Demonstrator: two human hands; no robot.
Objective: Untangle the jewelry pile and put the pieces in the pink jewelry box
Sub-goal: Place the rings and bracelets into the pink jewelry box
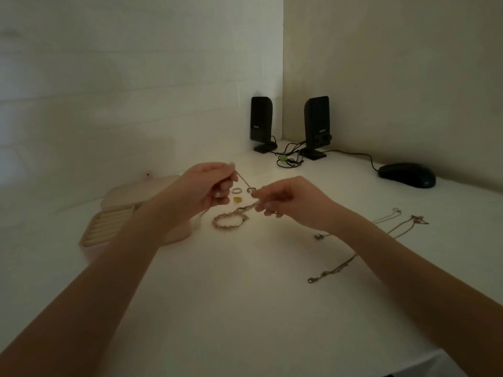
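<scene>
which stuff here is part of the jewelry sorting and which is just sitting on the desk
Part of the job: thin chain pinched between left hand and right hand; beaded bracelet; rings; necklaces; pink jewelry box.

Just lying about: two speakers, cables, mouse.

The open jewelry box sits on the table at the left, partly behind the left forearm; the left hand and right hand are raised side by side above the middle, a thin chain stretched between them; under them lie two rings, and nearer, a beaded bracelet; several chains lie to the right, behind the right forearm; two speakers stand in the far corner, a mouse to their right.
</scene>
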